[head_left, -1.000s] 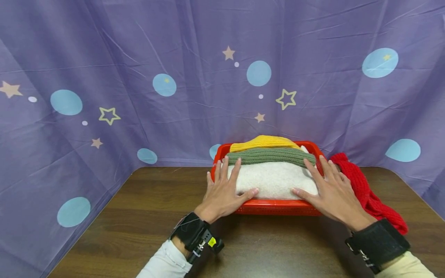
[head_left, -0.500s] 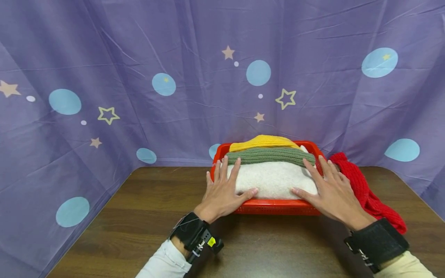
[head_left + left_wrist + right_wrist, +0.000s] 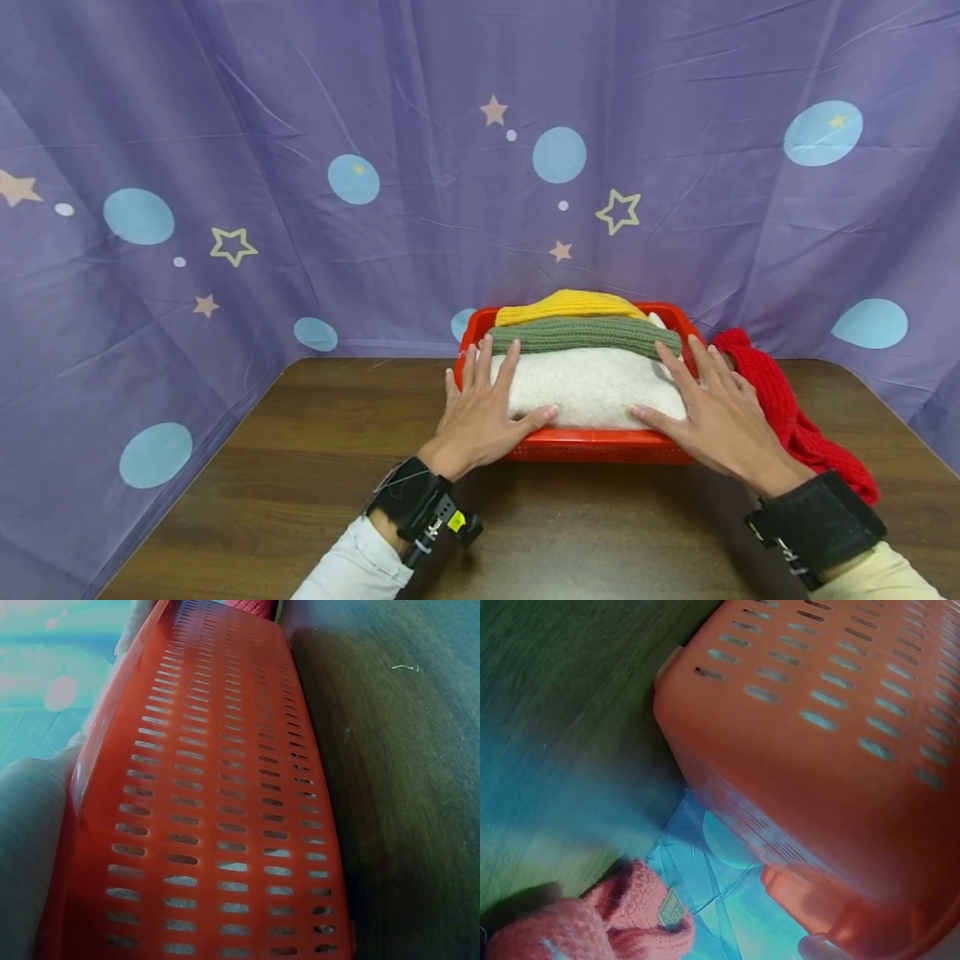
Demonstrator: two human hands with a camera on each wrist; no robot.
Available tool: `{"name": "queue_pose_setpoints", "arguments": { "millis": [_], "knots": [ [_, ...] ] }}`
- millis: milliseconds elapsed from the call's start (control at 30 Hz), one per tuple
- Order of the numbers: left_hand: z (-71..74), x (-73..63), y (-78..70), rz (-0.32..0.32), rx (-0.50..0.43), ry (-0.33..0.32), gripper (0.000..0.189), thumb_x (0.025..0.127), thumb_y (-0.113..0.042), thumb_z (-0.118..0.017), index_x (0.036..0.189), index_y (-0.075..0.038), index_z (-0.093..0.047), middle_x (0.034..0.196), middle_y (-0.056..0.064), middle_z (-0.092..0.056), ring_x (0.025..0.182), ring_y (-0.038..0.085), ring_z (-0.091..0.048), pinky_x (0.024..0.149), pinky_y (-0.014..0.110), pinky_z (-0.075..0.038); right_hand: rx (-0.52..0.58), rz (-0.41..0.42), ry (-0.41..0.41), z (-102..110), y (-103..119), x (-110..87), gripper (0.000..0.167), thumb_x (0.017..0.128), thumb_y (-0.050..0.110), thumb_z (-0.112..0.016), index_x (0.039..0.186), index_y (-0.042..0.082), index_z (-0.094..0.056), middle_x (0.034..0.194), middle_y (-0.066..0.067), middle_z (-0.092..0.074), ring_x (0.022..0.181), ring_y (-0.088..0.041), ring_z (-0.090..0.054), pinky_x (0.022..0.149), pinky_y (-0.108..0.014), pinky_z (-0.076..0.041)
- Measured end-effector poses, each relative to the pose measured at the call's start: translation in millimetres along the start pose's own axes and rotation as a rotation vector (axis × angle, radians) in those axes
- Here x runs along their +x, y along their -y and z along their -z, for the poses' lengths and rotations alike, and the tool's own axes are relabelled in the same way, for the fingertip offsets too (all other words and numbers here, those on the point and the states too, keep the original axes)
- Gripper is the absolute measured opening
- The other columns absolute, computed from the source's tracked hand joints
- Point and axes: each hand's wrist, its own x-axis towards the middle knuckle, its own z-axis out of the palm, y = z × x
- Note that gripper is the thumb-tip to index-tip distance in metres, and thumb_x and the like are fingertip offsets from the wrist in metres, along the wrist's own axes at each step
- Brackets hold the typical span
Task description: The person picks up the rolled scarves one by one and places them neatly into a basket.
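A red plastic basket (image 3: 600, 446) with slotted walls holds rolled or folded knitwear: a white fuzzy piece (image 3: 592, 385) in front, a green ribbed one (image 3: 585, 335) behind it, and a yellow one (image 3: 570, 307) at the back. My left hand (image 3: 480, 417) lies over the basket's left front corner, fingers spread and straight, thumb on the white piece. On the opposite corner rests my right hand (image 3: 716, 412), its fingers also spread, thumb near the white piece. In the left wrist view, part of the hand lies along the basket's rim (image 3: 97, 757).
A red knitted piece (image 3: 791, 408) lies loosely on the brown wooden table (image 3: 315, 467), right of the basket; a small tag (image 3: 670, 907) shows on it in the right wrist view. A purple curtain (image 3: 420, 100) with stars and dots hangs behind the table.
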Motion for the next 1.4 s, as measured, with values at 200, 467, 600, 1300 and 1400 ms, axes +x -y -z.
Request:
{"name": "queue_pose_setpoints", "arguments": {
  "millis": [200, 467, 600, 1300, 1400],
  "knots": [
    [0.5, 0.1, -1.1, 0.004, 0.007, 0.007, 0.101, 0.087, -0.082, -0.042, 0.163, -0.030, 0.000, 0.169, 0.008, 0.012, 0.154, 0.032, 0.014, 0.115, 0.069, 0.004, 0.003, 0.001, -0.005, 1, 0, -1.3, 0.103, 0.086, 0.070, -0.061, 0.162, 0.014, -0.021, 0.161, -0.032, -0.018, 0.144, -0.058, -0.017, 0.101, -0.081, -0.020],
    [3.4, -0.5, -1.8, -0.009, 0.014, -0.025, 0.100, 0.087, -0.081, -0.044, 0.164, -0.029, -0.006, 0.169, 0.011, 0.006, 0.154, 0.039, 0.007, 0.115, 0.071, 0.000, 0.140, 0.050, -0.114, 10, -11, -7.0, 0.097, 0.088, 0.054, -0.071, 0.162, 0.014, -0.022, 0.157, -0.034, -0.024, 0.141, -0.057, -0.022, 0.098, -0.081, -0.022],
    [5.6, -0.7, -2.4, -0.013, 0.015, -0.031, 0.100, 0.087, -0.080, -0.045, 0.164, -0.028, -0.007, 0.169, 0.012, 0.005, 0.154, 0.040, 0.005, 0.115, 0.072, -0.001, 0.254, -0.026, -0.236, 21, -32, -8.6, 0.082, 0.097, 0.040, -0.064, 0.159, 0.004, -0.024, 0.151, -0.038, -0.027, 0.135, -0.059, -0.027, 0.099, -0.079, -0.022],
    [3.8, 2.5, -1.6, 0.000, 0.013, -0.016, 0.100, 0.088, -0.079, -0.046, 0.164, -0.027, -0.006, 0.170, 0.012, 0.004, 0.154, 0.040, 0.003, 0.115, 0.071, 0.000, -0.012, -0.432, 0.439, 12, -131, -10.9, 0.093, 0.086, 0.057, -0.069, 0.118, -0.026, -0.042, 0.107, -0.048, -0.051, 0.091, -0.061, -0.055, 0.077, -0.067, -0.046],
    [2.8, 3.3, -1.8, -0.007, 0.009, -0.021, 0.100, 0.088, -0.079, -0.046, 0.164, -0.027, -0.006, 0.170, 0.012, 0.004, 0.154, 0.040, 0.003, 0.115, 0.071, 0.000, -0.005, -0.410, 0.452, 14, -136, -13.1, 0.078, 0.088, 0.051, -0.069, 0.107, -0.023, -0.054, 0.095, -0.041, -0.057, 0.083, -0.051, -0.058, 0.073, -0.060, -0.048]
  ]
}}
